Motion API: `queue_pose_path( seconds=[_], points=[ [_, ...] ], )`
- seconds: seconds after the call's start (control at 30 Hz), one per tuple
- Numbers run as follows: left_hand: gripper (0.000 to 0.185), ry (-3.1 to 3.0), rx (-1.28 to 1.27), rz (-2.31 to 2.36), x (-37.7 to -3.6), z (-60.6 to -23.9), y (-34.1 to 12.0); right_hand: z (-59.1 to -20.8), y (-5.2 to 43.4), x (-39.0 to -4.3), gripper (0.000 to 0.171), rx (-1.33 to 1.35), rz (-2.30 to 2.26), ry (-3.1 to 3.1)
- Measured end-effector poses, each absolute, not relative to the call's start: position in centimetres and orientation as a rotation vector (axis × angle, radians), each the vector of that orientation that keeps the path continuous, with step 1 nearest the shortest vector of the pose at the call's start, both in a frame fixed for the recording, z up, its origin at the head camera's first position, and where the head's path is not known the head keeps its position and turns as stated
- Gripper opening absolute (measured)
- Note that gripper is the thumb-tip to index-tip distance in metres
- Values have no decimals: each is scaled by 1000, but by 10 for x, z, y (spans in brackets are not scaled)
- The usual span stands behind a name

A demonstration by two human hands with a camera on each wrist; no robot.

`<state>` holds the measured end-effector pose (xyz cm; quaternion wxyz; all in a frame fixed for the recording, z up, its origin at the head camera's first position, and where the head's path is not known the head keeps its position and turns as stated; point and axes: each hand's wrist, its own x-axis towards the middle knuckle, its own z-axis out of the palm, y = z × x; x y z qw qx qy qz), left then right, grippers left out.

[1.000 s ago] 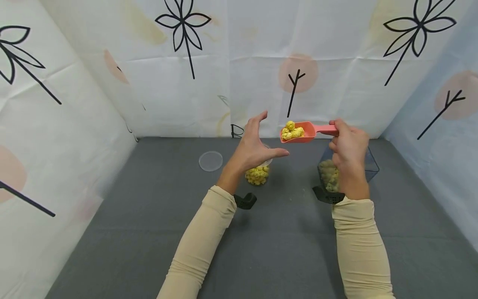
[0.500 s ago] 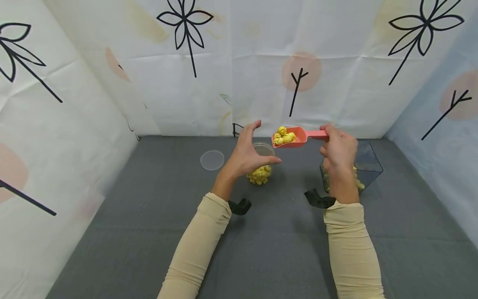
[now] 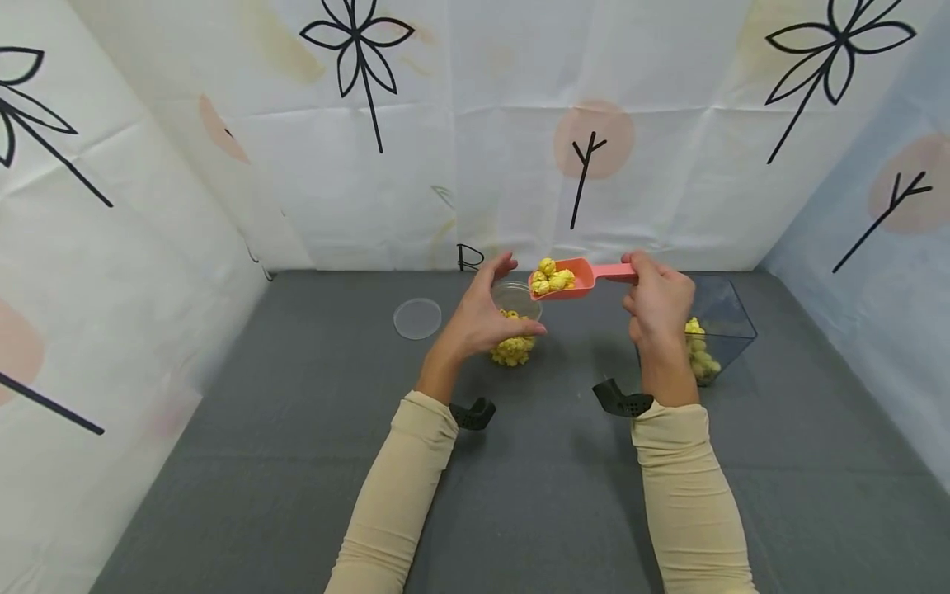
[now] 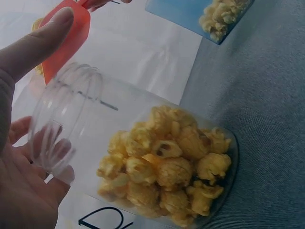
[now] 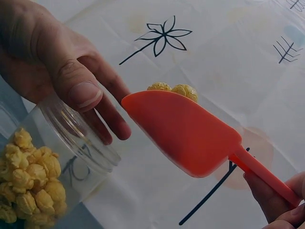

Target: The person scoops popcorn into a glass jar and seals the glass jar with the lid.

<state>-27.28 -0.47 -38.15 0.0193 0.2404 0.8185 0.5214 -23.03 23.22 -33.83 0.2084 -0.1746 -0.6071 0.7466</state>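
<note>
On my head feed, the right hand (image 3: 660, 305) grips the coral scoop (image 3: 582, 280) by its handle, yellow popcorn (image 3: 551, 279) in its bowl, at two o'clock from the part-filled clear jar (image 4: 110, 117). I see the left hand (image 3: 478, 320) with fingers released and spread around the jar's mouth; whether they touch it I cannot tell. From the jar, a clear round lid (image 3: 417, 319) lies at nine o'clock, a rectangular bin (image 3: 733, 345) at three.
</note>
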Motion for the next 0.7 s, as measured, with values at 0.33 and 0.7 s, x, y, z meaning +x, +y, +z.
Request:
queue_pose_path(
  seconds=[0.33,0.7],
  points=[
    [108,2430,733,1693,-277,-396,-6,-344,228,-233,24,-468,2079,-1720],
    [98,2337,663,1751,-280,-403,-6,-348,226,-235,23,-474,2051,-1767]
  ],
)
